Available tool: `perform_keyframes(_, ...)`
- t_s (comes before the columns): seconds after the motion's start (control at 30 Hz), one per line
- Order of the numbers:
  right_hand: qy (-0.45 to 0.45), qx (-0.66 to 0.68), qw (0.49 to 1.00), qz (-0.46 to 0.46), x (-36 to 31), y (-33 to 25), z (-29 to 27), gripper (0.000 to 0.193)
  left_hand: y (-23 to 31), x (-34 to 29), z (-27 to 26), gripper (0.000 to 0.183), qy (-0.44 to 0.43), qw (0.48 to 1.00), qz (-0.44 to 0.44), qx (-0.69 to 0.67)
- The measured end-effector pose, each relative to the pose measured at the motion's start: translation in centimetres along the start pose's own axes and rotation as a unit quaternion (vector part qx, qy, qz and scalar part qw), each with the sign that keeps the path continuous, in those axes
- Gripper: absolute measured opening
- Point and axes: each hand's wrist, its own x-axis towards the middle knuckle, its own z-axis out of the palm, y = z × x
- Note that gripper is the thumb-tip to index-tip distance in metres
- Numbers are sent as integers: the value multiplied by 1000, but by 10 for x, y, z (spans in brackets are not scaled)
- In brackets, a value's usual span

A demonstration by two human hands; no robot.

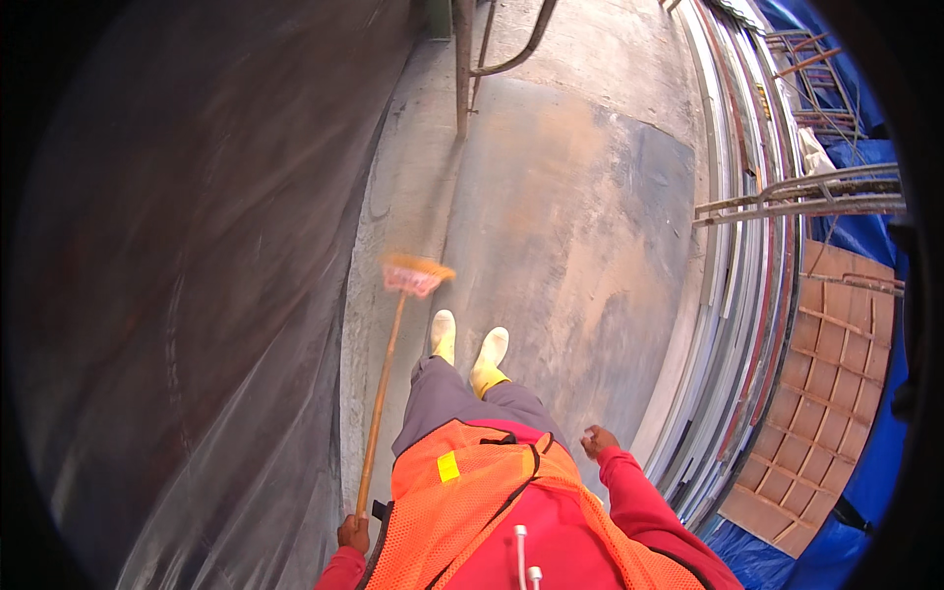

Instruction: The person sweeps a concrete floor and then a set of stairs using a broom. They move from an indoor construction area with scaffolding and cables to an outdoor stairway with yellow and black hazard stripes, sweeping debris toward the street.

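Note:
My left hand (354, 532) is wrapped round the wooden handle of a broom (382, 413), low at the left of my body. The handle slants up and away to a pink head with orange bristles, slightly blurred, held just beyond my left boot. Whether the bristles touch the floor I cannot tell. My right hand (597, 441) hangs beside my right hip with its fingers curled in and nothing seen in them. I wear red sleeves, an orange mesh vest (433, 501) and pale yellow boots (489, 359).
Dark plastic sheeting (197, 295) covers the left side. Metal scaffold legs (462, 69) stand ahead on the dusty floor (570, 216). Long metal lengths (733, 295) lie along the right, with poles (806, 197) jutting over them. Beyond are a ribbed wooden panel (816, 403) and blue tarp (870, 492).

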Motion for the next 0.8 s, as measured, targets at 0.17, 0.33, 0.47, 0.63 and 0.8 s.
perform_keyframes(0.17, 120, 40, 979, -160, 12, -120, -53, 41, -2, 39, -5, 49, 27, 998, -3, 52)
perform_keyframes(0.33, 133, 183, 929, -293, -1, -239, -79, 39, -21, 53, -48, 48, -11, 999, -2, 33)
perform_keyframes(0.47, 81, 209, 940, -256, -11, -275, -66, 42, -32, 65, -80, 51, -23, 998, -19, 57)
perform_keyframes(0.63, 13, 8, 979, -204, -14, -260, -50, 45, -16, 64, -90, 48, -6, 1000, -6, -13)
perform_keyframes(0.8, 38, -28, 987, -152, -4, -243, -50, 44, -15, 44, -81, 46, -89, 991, -61, -74)
